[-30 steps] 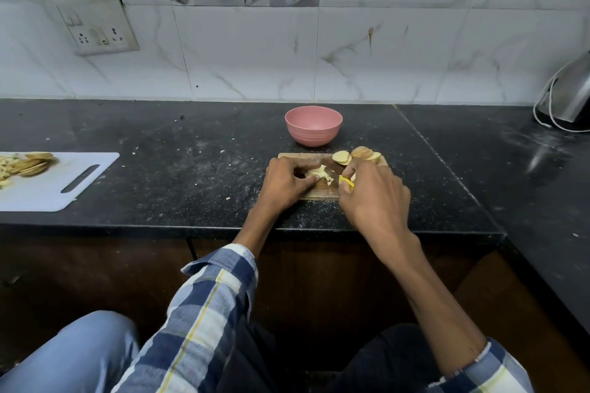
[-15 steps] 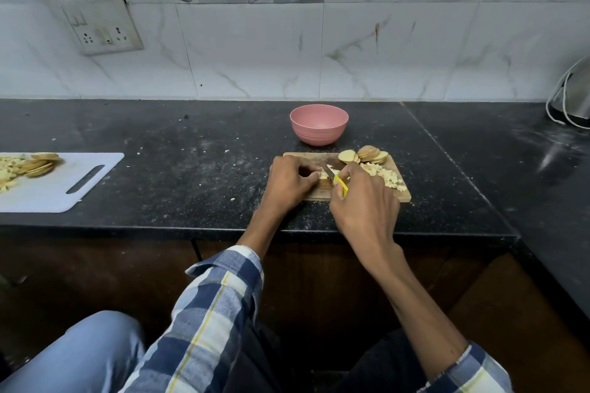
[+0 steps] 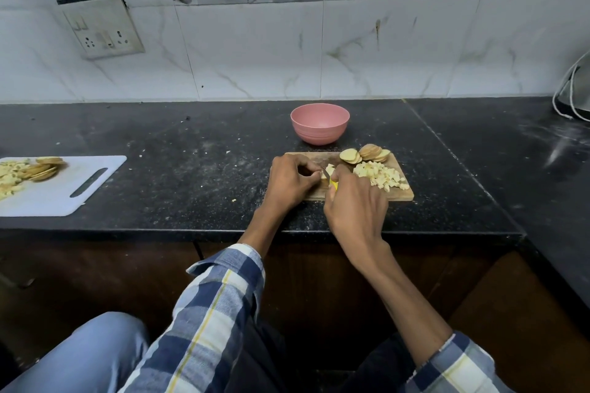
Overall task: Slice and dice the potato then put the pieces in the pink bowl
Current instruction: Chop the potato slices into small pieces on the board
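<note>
While the left hand (image 3: 292,183) curls its fingers (image 3: 308,169) down onto a small pale piece of potato (image 3: 329,173) at the middle of the frame, the right hand (image 3: 354,204) grips a knife (image 3: 329,177) with a yellow handle, its fingers wrapped round the handle and the short blade angled up and left against that piece. Both hands work over a wooden cutting board (image 3: 400,193) lying on the black worktop (image 3: 191,169) just right of centre. On the board's right half sits a heap of diced potato (image 3: 380,175), and at its upper edge a row of round potato slices (image 3: 367,153) leans one on another. Just above the board, apart from it, stands the pink bowl (image 3: 320,124); nothing can be seen inside it. At the left edge of the frame a white cutting board (image 3: 79,188) with a handle slot carries more slices and diced bits. A wall socket plate (image 3: 100,27) hangs crooked on the marbled tiles at the upper left, and a metal appliance with a white cord (image 3: 574,96) shows at the right edge. Checked sleeves cover both forearms low in the frame.
</note>
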